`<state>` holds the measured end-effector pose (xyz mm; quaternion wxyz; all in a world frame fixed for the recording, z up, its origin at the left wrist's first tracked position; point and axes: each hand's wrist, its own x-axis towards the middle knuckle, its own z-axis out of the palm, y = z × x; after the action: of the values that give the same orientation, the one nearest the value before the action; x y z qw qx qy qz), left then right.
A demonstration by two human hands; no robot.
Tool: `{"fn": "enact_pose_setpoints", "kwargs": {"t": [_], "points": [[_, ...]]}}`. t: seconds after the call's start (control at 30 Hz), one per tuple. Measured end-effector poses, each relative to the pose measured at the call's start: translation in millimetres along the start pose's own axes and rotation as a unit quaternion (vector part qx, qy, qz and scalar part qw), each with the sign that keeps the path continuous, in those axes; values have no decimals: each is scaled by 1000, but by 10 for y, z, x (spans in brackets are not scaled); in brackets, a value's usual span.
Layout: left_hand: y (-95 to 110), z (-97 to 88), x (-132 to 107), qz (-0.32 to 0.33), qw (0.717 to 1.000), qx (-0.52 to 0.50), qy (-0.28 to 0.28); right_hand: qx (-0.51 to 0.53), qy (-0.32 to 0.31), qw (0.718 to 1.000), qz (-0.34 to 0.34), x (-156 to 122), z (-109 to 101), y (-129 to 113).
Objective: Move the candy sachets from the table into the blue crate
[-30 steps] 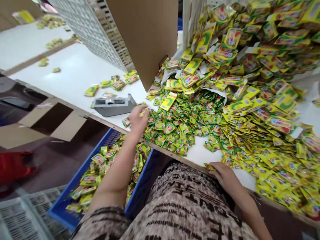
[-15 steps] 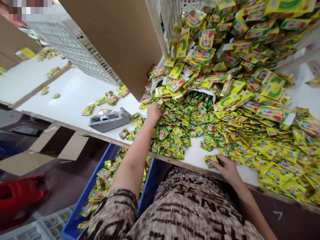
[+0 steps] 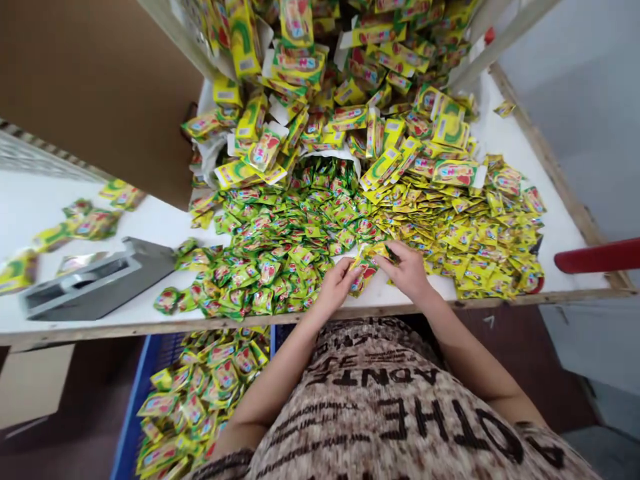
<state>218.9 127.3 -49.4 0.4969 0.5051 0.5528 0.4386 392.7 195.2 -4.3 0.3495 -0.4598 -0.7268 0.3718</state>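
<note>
In the head view, your two hands meet low over the counter [image 3: 563, 227], close to its near edge. Your left hand [image 3: 340, 285] pinches one side of a yellow box [image 3: 366, 273] between thumb and fingers. Your right hand [image 3: 407, 270] is curled at the other side, with a bit of dark green by its fingertips; whether that is a packet in its grip, you can't tell from here. The box sits between the heap of green packets [image 3: 270, 267] and the heap of yellow packets [image 3: 480, 253]; whether it touches the counter is hidden.

To handle it well, let your left hand steady the box with light pressure, since thin card would likely crease under a hard squeeze. Keep your right fingertips narrow and in line with the box, so nothing snags or bends, and keep your wrists off the loose packets.

Against half a second ago, your left hand has come back from the far side of the green packets to meet your right, which was apart then, at the edge with a yellow packet. Your view has swung right too: the tape dispenser [image 3: 100, 280] now sits further left, and a red bar [image 3: 595, 257] has come in.
</note>
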Motion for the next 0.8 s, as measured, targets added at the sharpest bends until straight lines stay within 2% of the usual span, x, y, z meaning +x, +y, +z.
{"fn": "enact_pose_setpoints", "kwargs": {"t": [0.07, 0.13, 0.23, 0.3, 0.43, 0.5, 0.57, 0.63, 0.7, 0.77, 0.8], "points": [[-60, 62, -22, -7, 1000, 6, 8, -41, -47, 998, -5, -20, -55, 63], [-78, 103, -59, -11, 1000, 13, 12, -66, -137, 988, -22, 2, -132, 67], [-83, 174, -125, -12, 1000, 4, 1, -90, -284, 953, -63, 69, -256, 8], [-94, 219, -158, -19, 999, -33, -15, -77, -314, 945, -54, 96, -315, -33], [-144, 241, -175, -55, 987, -145, -52, -26, -233, 972, -10, 73, -270, -40], [-179, 218, -175, -63, 982, -169, -54, -54, -211, 975, -52, 23, -160, -7], [-214, 184, -186, -60, 984, -161, -40, -87, -226, 964, -108, -55, -39, 29], [-234, 149, -215, -57, 986, -151, -30, -82, -242, 957, -135, -149, 39, 58], [-226, 120, -259, -61, 986, -153, -26, -29, -197, 974, -104, -243, 53, 80], [-190, 98, -307, -74, 980, -182, -15, 47, -113, 992, -10, -326, 30, 96], [-166, 88, -326, -86, 973, -212, -6, 91, -91, 990, 56, -362, 21, 101]]}}
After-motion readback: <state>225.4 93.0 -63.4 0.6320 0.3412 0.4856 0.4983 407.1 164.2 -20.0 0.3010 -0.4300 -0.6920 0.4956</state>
